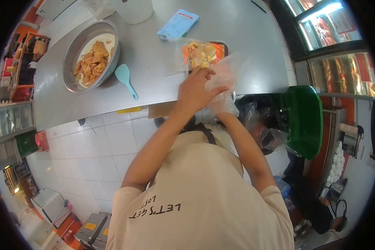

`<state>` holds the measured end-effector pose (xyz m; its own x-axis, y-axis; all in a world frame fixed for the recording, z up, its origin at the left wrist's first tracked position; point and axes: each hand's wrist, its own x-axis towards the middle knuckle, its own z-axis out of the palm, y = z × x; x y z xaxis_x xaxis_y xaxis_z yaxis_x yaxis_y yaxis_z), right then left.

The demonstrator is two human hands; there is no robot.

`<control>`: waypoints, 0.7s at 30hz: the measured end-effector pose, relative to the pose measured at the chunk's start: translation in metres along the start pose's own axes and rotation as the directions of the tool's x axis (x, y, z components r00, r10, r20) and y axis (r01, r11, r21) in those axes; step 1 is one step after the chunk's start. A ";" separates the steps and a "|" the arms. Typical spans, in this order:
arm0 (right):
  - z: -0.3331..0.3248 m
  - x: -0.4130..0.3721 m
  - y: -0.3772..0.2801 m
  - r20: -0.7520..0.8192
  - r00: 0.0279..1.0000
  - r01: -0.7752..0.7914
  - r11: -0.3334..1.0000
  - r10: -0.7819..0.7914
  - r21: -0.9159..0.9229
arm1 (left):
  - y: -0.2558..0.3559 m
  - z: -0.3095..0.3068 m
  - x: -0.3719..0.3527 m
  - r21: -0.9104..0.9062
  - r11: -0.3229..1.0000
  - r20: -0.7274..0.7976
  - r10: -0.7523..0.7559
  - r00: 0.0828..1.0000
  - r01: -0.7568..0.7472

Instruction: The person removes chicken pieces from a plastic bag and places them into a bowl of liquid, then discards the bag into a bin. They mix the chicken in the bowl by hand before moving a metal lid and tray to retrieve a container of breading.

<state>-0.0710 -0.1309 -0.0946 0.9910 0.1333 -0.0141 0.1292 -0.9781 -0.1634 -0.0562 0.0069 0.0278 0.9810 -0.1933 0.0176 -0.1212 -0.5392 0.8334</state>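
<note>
My left hand [196, 90] is bare, with its thumb stretched apart from its curled fingers. It lies against the clear plastic glove [233, 73] around my right hand [224, 102]. The right fingers are blurred inside the plastic, so their pose cannot be made out. Just beyond both hands sits a dark-rimmed tray [226, 46] with orange and yellowish food [204, 53]. Clear plastic film [177, 58] spreads at the tray's left side. A light blue printed packet [179, 24] lies behind it on the table.
On the steel table [154, 58] stands a metal bowl [117, 54] of brown coated pieces in pale liquid. A turquoise spoon [125, 79] lies beside it. A whitish container [134, 10] is at the back. A green bin [308, 121] stands right; a person [316, 212] is lower right.
</note>
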 end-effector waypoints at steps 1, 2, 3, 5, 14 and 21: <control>-0.001 -0.001 0.002 -0.002 1.000 -0.002 1.000 0.002 0.012 | 0.004 0.000 0.004 0.066 0.997 -0.003 -0.043 0.999 0.044; -0.003 -0.001 0.004 0.001 1.000 -0.006 1.000 0.006 0.023 | 0.001 0.003 0.009 0.076 0.996 -0.010 -0.042 0.999 0.043; -0.005 -0.002 0.005 0.007 1.000 -0.013 0.999 0.012 0.039 | -0.007 0.008 0.014 0.114 0.993 -0.123 -0.001 0.992 0.015; -0.019 -0.006 0.009 0.031 0.999 -0.032 0.997 0.030 0.071 | -0.024 0.015 0.023 0.155 0.988 -0.225 0.038 0.974 -0.002; -0.057 -0.022 0.037 0.059 0.943 -0.101 0.111 0.328 0.989 | -0.069 0.007 0.042 -0.051 0.993 -0.110 -0.111 0.988 0.106; -0.099 -0.021 0.004 0.244 0.910 -0.007 -0.578 0.334 0.816 | -0.142 -0.045 -0.034 -0.229 0.949 -0.148 -0.256 0.955 0.218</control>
<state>-0.0881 -0.1537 0.0030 0.9366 -0.1665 -0.3083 -0.1103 0.6951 -0.7104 -0.0657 0.1264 -0.0661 0.9906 0.0741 -0.1147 0.1340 -0.3663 0.9208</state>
